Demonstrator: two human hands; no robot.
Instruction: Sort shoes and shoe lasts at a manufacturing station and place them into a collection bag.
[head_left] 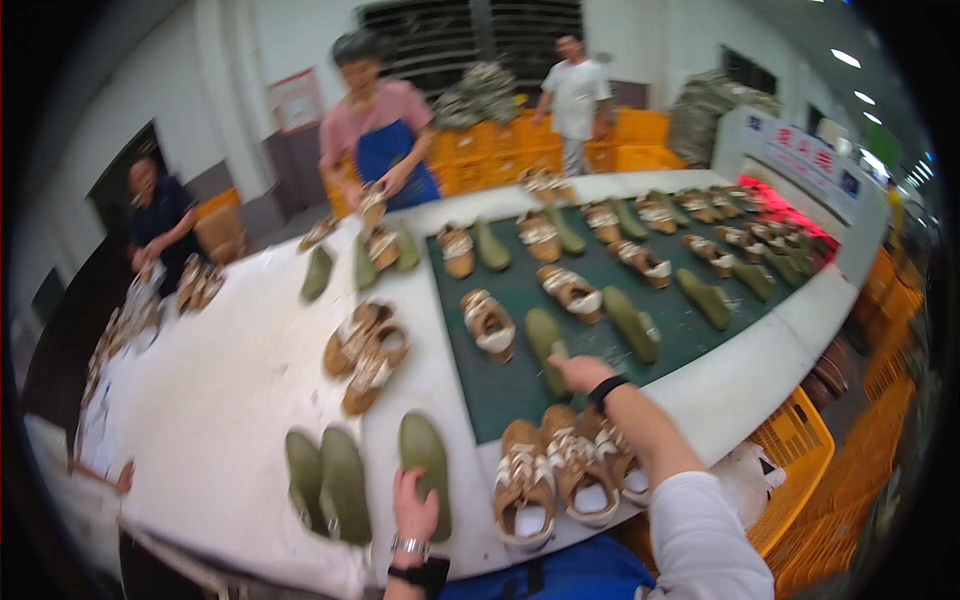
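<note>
My right hand [580, 373] reaches over the dark green belt and grips the near end of a green shoe last [543, 338]. Close to the table's front edge, my left hand [414, 508] is closed on the side of another green shoe last [424, 455], which lies on the white surface. Left of it lie two more green lasts [343, 480]. Between my arms stand several brown and white sneakers [524, 470], toes pointing away from me. A pair of similar sneakers [368, 352] sits farther off, left of the belt.
Sneakers and lasts stand in rows on the belt [465, 385]. Across the table, a person in a blue apron [385, 150] handles a sneaker; another person [160, 215] is at far left. Yellow crates [800, 455] stand right of the table. A red-lit machine opening [790, 210] lies at the belt's far end.
</note>
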